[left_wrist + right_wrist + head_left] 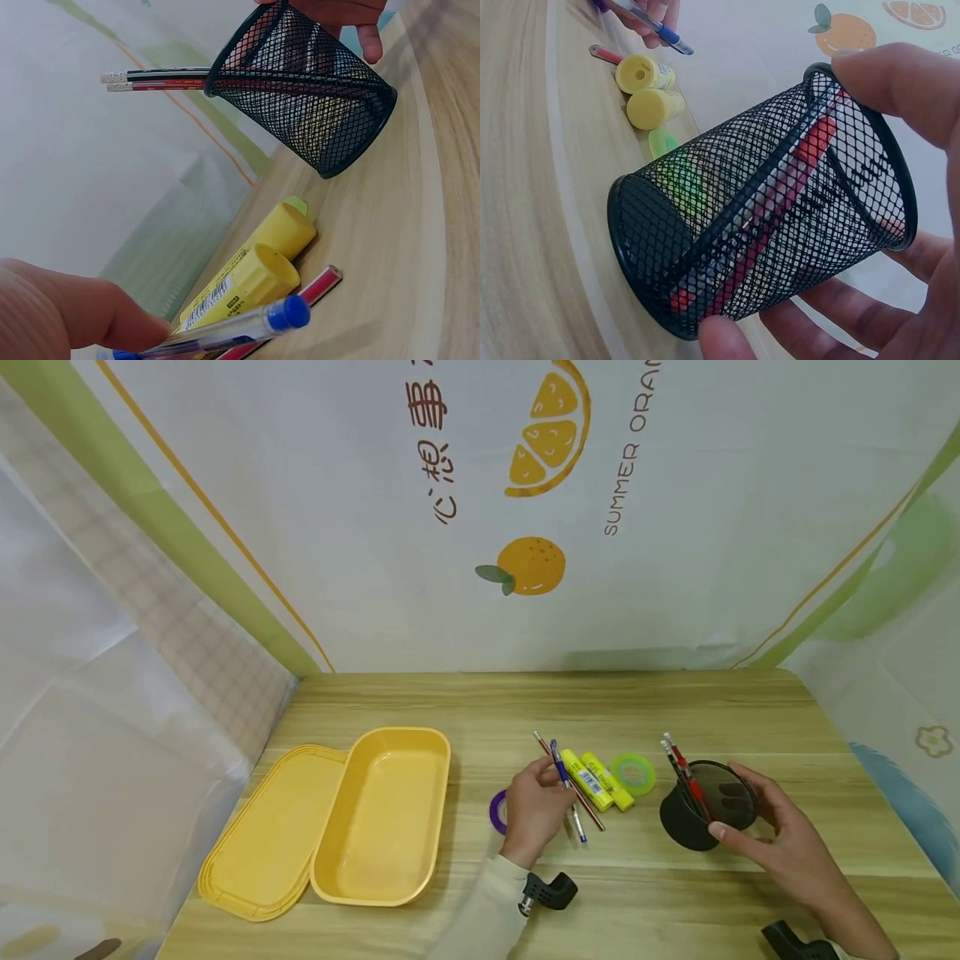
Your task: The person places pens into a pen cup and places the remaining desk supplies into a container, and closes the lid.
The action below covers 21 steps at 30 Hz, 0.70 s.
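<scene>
Containing pencils [166,74], a black mesh cup [678,822] is clasped in the right hand's grip [787,839]. Left of the cup, a blue-and-clear pen [561,767] is pinched in the left hand's grip [536,814]. Nearer the cup's left, two yellow glue sticks [587,780] are laid on the surface [622,893]. Behind the cup, a printed cloth [375,568] is hung.

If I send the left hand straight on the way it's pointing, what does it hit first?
Probably the reddish pencil lying by the blue pen that the left hand pinches, then the nearer yellow glue stick. Height above the table is unclear, so the hand may pass over both.
</scene>
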### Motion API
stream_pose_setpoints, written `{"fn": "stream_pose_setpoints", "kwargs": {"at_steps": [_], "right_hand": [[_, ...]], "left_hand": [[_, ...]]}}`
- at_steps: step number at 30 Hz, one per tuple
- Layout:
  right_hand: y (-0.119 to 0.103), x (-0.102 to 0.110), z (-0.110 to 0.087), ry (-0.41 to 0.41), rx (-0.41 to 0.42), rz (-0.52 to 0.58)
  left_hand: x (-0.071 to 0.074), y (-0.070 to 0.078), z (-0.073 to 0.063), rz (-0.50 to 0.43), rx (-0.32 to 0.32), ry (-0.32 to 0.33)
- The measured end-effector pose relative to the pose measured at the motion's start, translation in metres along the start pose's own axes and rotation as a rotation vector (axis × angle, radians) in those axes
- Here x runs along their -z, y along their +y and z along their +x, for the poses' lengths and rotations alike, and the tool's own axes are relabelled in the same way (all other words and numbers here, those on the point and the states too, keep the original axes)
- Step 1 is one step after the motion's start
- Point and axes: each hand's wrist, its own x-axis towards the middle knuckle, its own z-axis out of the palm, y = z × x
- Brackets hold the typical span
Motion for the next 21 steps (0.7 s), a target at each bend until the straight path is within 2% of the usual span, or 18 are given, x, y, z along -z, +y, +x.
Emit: {"fn": "stream_pose_setpoints", "kwargs": {"at_steps": [5, 10, 16, 21], "right_hand": [[-0.0002, -0.0001, 0.0004, 0.008, 0.003, -0.006], [-0.001, 0.0001, 0.0001, 0.016, 0.008, -0.003], [-0.0016, 0.0002, 0.0001, 0.017, 0.006, -0.001], [-0.0007, 0.0001, 0.0006, 0.011, 0.002, 0.002]], "left_hand": [[0.0013, -0.0009, 0.0022, -0.057, -0.007, -0.027], [0.0034, -0.0018, 0.0035, -0.095, 0.012, -0.074], [0.0035, -0.0019, 0.0042, -0.211, 0.045, -0.143], [0.0034, 0.0018, 0.005, -0.284, 0.049, -0.173]]}}
